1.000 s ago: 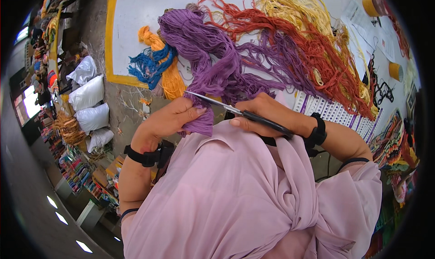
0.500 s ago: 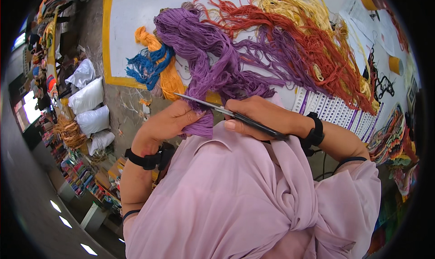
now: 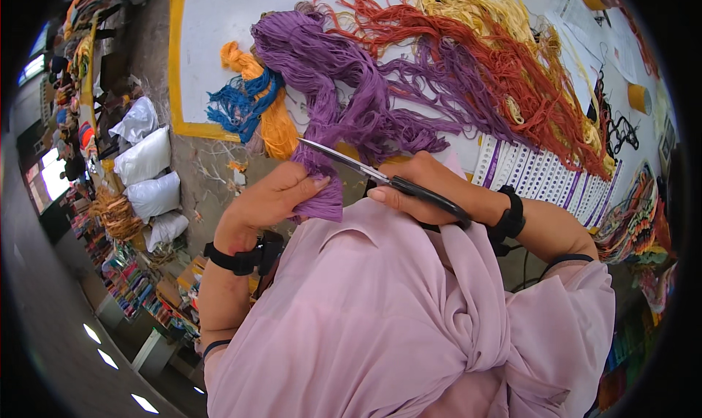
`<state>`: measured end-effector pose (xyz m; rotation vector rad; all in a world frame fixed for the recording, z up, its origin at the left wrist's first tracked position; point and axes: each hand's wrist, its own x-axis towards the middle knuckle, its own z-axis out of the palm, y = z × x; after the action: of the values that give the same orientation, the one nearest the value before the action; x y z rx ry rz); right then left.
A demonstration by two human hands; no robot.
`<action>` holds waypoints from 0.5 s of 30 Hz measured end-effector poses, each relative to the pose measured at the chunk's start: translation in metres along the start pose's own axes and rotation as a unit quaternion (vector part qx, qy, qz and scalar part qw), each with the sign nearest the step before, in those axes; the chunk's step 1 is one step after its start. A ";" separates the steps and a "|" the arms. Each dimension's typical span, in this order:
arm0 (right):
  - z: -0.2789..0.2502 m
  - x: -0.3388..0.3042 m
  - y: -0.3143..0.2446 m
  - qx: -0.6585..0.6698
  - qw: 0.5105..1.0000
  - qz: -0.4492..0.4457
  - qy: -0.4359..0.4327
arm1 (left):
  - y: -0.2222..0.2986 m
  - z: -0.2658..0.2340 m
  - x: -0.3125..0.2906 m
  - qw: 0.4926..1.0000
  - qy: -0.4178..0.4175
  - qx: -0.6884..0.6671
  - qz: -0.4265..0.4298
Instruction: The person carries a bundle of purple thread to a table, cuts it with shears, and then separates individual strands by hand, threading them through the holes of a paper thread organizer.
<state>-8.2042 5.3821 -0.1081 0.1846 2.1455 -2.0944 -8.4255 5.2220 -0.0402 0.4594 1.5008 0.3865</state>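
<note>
My left hand (image 3: pixel 281 191) is closed around the lower end of a purple yarn hank (image 3: pixel 311 56), whose upper part lies on the white table. My right hand (image 3: pixel 420 187) grips black-handled scissors (image 3: pixel 362 167). Their blades point to the upper left and lie across the purple strands, just above my left fingers. Whether the blades are parted is hard to make out. Beside the hank lie a blue yarn bundle (image 3: pixel 245 105) and an orange yarn bundle (image 3: pixel 278 129). Loose rust-red yarn (image 3: pixel 504 74) spreads to the right, with pale yellow yarn (image 3: pixel 468 8) behind it.
The white table (image 3: pixel 212 23) has a yellow edge on its left. Punched white and purple cards (image 3: pixel 545 177) lie at the table's right front. Tape rolls (image 3: pixel 638 98) sit at far right. White sacks (image 3: pixel 142 157) are stacked on the floor at left.
The scissors have shifted slightly right and upward across the purple yarn, with my right hand moving along. My left hand keeps its hold in nearly the same place.
</note>
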 end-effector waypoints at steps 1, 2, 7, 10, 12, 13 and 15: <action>0.002 0.000 0.003 0.014 1.000 0.012 0.015 | -0.005 0.004 -0.001 0.999 0.027 0.025 0.020; 0.003 0.000 0.004 0.029 0.999 0.024 0.030 | -0.009 0.006 -0.001 0.997 0.054 0.050 0.040; -0.017 -0.017 0.000 0.130 0.979 0.144 -0.057 | -0.014 0.006 -0.007 0.996 0.050 -0.074 -0.012; -0.013 -0.033 0.009 0.112 0.973 0.101 -0.175 | -0.014 0.006 -0.012 0.994 0.049 -0.101 0.003; -0.008 -0.029 0.009 0.108 0.971 0.101 -0.190 | -0.012 0.010 -0.013 0.994 0.040 -0.100 0.024; -0.005 -0.026 0.008 0.104 0.968 0.102 -0.206 | -0.010 0.015 -0.014 0.994 0.051 -0.098 0.023; 0.002 -0.019 0.007 0.080 0.976 0.078 -0.188 | -0.006 0.018 -0.015 0.993 0.064 -0.095 0.021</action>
<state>-8.1840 5.3803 -0.1119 -0.0280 1.6933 -2.0187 -8.4079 5.2077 -0.0301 0.3207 1.5624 0.5955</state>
